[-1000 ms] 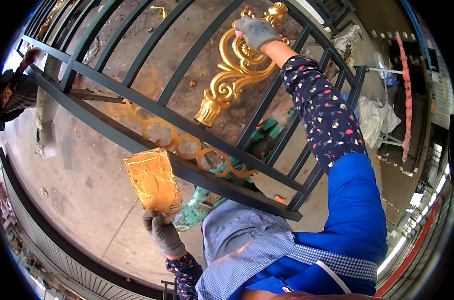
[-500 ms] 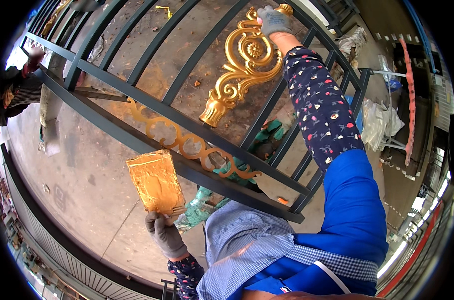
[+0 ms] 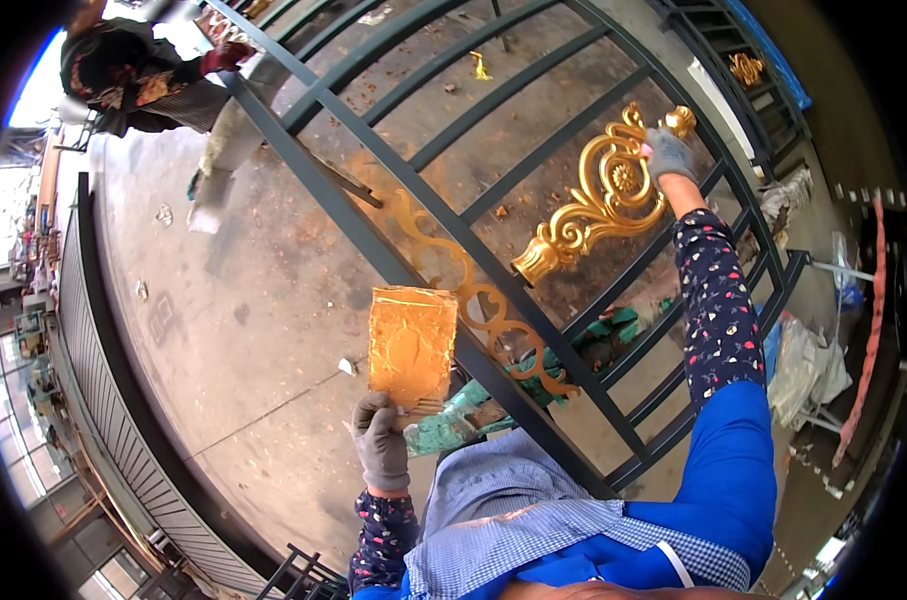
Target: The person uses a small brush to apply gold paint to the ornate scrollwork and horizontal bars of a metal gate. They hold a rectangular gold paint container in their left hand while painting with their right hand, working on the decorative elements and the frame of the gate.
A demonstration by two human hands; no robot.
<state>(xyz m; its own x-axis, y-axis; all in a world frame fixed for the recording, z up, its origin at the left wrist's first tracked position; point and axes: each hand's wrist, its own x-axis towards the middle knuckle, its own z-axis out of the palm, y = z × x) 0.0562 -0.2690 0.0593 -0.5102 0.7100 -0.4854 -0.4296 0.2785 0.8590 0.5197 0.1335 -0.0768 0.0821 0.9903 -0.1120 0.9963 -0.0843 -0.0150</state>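
A gold scrolled ornament [image 3: 623, 178] sits right, within a dark grey metal railing [image 3: 349, 210]; the grey-gloved right hand [image 3: 671, 155] touches its far end, finger closure undeterminable. The grey-gloved left hand [image 3: 382, 445], nearer, clasps a gold-smeared rectangular board [image 3: 412, 345]. Stained grey floor [image 3: 244, 310] extends beneath; a co-worker [image 3: 139, 70] is far left.

On my feed, daylight glares white through windows [image 3: 12, 405] at far left; straight lines bow toward the frame's dark corners.
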